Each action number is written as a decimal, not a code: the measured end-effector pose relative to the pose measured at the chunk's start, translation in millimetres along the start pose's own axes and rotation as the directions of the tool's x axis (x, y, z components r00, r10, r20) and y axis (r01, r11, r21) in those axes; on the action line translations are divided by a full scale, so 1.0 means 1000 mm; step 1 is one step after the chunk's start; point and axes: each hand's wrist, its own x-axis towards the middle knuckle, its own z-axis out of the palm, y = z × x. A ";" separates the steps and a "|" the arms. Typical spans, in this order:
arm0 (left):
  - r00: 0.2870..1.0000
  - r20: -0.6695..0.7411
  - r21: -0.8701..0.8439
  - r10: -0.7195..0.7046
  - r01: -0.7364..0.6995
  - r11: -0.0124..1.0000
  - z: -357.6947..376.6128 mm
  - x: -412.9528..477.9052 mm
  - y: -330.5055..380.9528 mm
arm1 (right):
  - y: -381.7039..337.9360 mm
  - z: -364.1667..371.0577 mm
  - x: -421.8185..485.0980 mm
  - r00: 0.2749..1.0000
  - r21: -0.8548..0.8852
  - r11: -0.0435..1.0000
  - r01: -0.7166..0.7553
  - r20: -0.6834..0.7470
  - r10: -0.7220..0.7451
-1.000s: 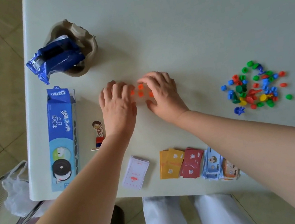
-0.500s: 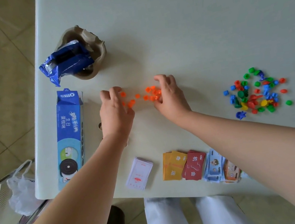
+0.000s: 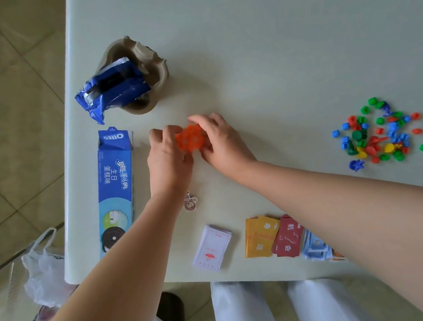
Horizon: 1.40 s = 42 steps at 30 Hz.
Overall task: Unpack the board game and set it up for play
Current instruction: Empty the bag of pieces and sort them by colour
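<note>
A tight cluster of small orange game pieces (image 3: 191, 141) lies on the pale table (image 3: 282, 36), cupped between both hands. My left hand (image 3: 168, 162) curls its fingers round the cluster's left side. From the right, my right hand (image 3: 223, 144) curls round it too. A heap of red, blue, green and yellow pieces (image 3: 379, 132) sits at the right. Along the front edge lie a white card deck (image 3: 212, 247), yellow cards (image 3: 260, 236), red cards (image 3: 287, 236) and paper money (image 3: 316, 248). A small cardboard figure (image 3: 190, 201) lies by my left wrist.
A blue Oreo box (image 3: 117, 187) lies along the table's left edge. Behind it a brown pulp tray (image 3: 145, 56) holds a blue wrapper (image 3: 112, 90). A white plastic bag (image 3: 44, 272) hangs off the front left corner, over tiled floor.
The scattered orange pieces have been swept together into one cluster. Both hands closed in on it from either side. The view shifted, so the table items sit further right.
</note>
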 end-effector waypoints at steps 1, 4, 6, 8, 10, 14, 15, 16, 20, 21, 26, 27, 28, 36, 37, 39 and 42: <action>1.000 0.005 0.025 -0.003 0.003 1.000 -0.001 -0.001 0.002 | 0.002 -0.002 -0.002 1.000 0.015 1.000 0.010 -0.005 -0.010; 0.999 -0.034 0.132 0.004 0.000 0.991 -0.002 -0.005 0.011 | 0.011 -0.010 -0.011 0.999 0.052 0.999 0.007 -0.034 -0.005; 0.997 -0.056 0.162 0.057 -0.047 0.986 -0.002 -0.009 0.022 | 0.023 -0.018 -0.017 0.998 0.086 0.996 -0.017 -0.060 0.022; 0.990 -0.046 0.177 0.137 -0.127 0.976 0.005 -0.013 0.038 | 0.038 -0.031 -0.025 0.995 0.111 0.993 -0.044 -0.079 0.053; 0.977 -0.019 0.181 0.214 -0.207 0.961 0.018 -0.017 0.059 | 0.059 -0.047 -0.036 0.991 0.111 0.991 -0.077 -0.097 0.088; 0.944 0.075 0.140 0.321 -0.328 0.934 0.054 -0.024 0.103 | 0.107 -0.083 -0.062 0.977 0.112 0.985 -0.134 -0.154 0.150; 0.934 0.122 0.136 0.335 -0.351 0.927 0.064 -0.028 0.117 | 0.121 -0.091 -0.070 0.969 0.110 0.982 -0.153 -0.177 0.171; 0.917 0.169 0.142 0.361 -0.386 0.912 0.079 -0.034 0.133 | 0.140 -0.102 -0.082 0.957 0.112 0.978 -0.178 -0.212 0.198; 0.864 0.314 0.172 0.393 -0.458 0.872 0.137 -0.063 0.194 | 0.213 -0.142 -0.133 0.893 0.157 0.951 -0.268 -0.331 0.306; 0.848 0.329 0.171 0.416 -0.487 0.857 0.148 -0.068 0.205 | 0.227 -0.148 -0.144 0.882 0.150 0.947 -0.283 -0.348 0.319; 0.724 0.428 0.197 0.541 -0.659 0.726 0.204 -0.095 0.253 | 0.286 -0.178 -0.193 0.810 0.129 0.919 -0.372 -0.439 0.389; 0.705 0.443 0.215 0.554 -0.684 0.697 0.211 -0.097 0.258 | 0.293 -0.182 -0.197 0.810 0.131 0.916 -0.380 -0.430 0.398; 0.688 0.460 0.248 0.561 -0.706 0.663 0.219 -0.099 0.265 | 0.300 -0.185 -0.199 0.820 0.127 0.913 -0.387 -0.406 0.404; 0.745 0.413 0.446 0.524 -0.667 0.597 0.233 -0.097 0.271 | 0.333 -0.200 -0.197 0.866 0.037 0.903 -0.429 -0.266 0.422; 0.761 0.394 0.451 0.516 -0.649 0.613 0.231 -0.096 0.269 | 0.336 -0.202 -0.197 0.867 0.057 0.906 -0.420 -0.269 0.419; 0.787 0.380 0.453 0.486 -0.617 0.644 0.227 -0.097 0.265 | 0.334 -0.204 -0.196 0.892 0.103 0.932 -0.347 -0.269 0.362; 0.821 0.367 0.460 0.438 -0.569 0.681 0.225 -0.097 0.267 | 0.328 -0.205 -0.193 0.950 0.073 0.967 -0.245 -0.182 0.255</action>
